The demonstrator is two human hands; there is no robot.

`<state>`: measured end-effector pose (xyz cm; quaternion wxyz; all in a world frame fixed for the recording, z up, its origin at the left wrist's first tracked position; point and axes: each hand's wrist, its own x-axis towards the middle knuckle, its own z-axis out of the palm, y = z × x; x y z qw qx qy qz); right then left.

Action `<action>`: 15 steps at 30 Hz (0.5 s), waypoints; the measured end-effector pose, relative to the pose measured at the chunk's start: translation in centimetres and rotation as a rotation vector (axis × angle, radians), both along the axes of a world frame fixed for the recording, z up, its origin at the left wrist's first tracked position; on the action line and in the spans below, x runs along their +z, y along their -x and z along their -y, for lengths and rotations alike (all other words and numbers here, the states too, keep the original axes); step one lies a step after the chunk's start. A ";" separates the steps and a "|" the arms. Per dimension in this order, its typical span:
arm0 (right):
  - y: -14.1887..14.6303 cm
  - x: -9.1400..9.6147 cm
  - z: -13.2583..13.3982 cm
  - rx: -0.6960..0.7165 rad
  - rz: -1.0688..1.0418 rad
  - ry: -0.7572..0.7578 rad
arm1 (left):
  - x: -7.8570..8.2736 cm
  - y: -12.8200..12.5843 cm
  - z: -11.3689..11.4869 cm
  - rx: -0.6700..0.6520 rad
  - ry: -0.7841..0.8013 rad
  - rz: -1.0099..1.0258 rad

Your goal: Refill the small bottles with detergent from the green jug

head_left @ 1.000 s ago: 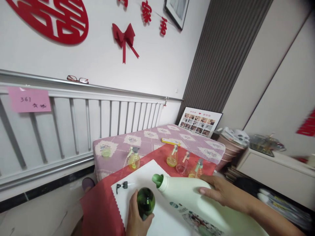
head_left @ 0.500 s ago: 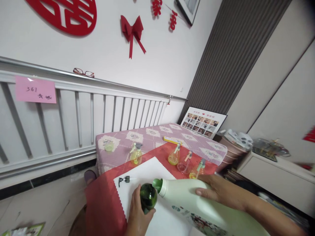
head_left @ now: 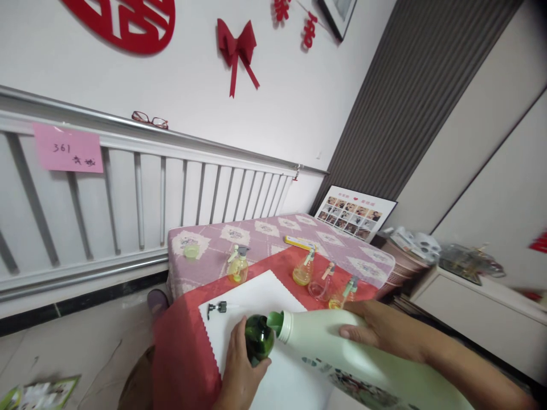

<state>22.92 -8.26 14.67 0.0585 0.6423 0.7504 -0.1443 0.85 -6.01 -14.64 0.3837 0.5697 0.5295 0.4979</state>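
My left hand (head_left: 243, 364) is wrapped round a dark green bottle (head_left: 258, 340) with its top open and tilted toward the right. In my right hand (head_left: 376, 326) lies a large pale green jug (head_left: 363, 364), tipped nearly on its side. The jug's open spout (head_left: 276, 322) meets the mouth of the green bottle. Whether liquid is flowing between them I cannot see. A black pump head (head_left: 217, 308) lies on the white sheet (head_left: 273, 290), left of the bottle.
Several clear pump bottles with yellow liquid, such as one (head_left: 238, 267) at the left, stand behind on the red cloth (head_left: 183, 330) and patterned cover. A small pale green dish (head_left: 191, 251) and a yellow box (head_left: 300, 243) sit farther back. A white radiator (head_left: 171, 193) runs along the wall.
The view has shifted slightly. My hands keep the bottle and jug mouth to mouth, with the bottle's opening tilted a little more toward the spout.
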 end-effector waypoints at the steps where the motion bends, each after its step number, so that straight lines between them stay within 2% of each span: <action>1: 0.2 0.2 0.0 0.008 -0.007 0.021 | 0.1 0.0 0.0 0.000 -0.001 0.001; 3: 0.5 0.6 0.0 0.027 -0.026 0.072 | 0.1 0.1 0.0 -0.005 -0.003 -0.004; 15: 1.6 1.3 -0.2 0.011 0.052 0.068 | -0.3 0.1 -0.2 0.000 -0.023 0.000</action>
